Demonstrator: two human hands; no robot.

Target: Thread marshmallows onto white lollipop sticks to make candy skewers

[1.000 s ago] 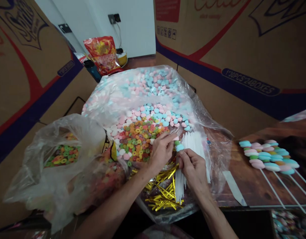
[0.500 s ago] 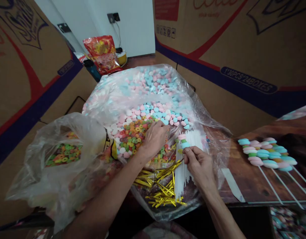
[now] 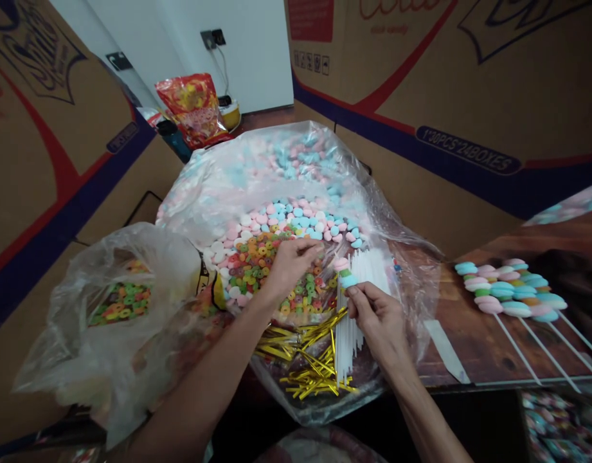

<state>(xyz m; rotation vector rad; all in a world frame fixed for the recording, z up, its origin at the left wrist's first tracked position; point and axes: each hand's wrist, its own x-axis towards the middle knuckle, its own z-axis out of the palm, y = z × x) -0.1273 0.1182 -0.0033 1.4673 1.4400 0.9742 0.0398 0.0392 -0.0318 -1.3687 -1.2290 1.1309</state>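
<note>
Fingers pinched, my left hand (image 3: 298,260) is above the ring candies (image 3: 254,257); whatever is between its fingertips is too small to make out. My right hand (image 3: 375,312) grips a candy skewer (image 3: 344,273) that carries pink, green and blue pieces. Beneath that hand lies a bundle of white sticks (image 3: 360,263). Gold twist ties (image 3: 308,379) are spread in front of the ring candies. Pink, blue and white candies (image 3: 296,218) lie behind, partly inside a clear plastic bag (image 3: 218,173).
Several finished candy skewers (image 3: 512,289) lie on the wooden table (image 3: 488,350) at the right, near a white strip (image 3: 447,350). An open bag of ring candies (image 3: 125,299) is at the left. Large cardboard boxes (image 3: 421,77) stand on both sides. A red candy packet (image 3: 192,106) stands behind.
My left hand has risen slightly from the ring candies, its fingertips drawn together. My right hand stays near the same place with the skewer. The view has shifted slightly.
</note>
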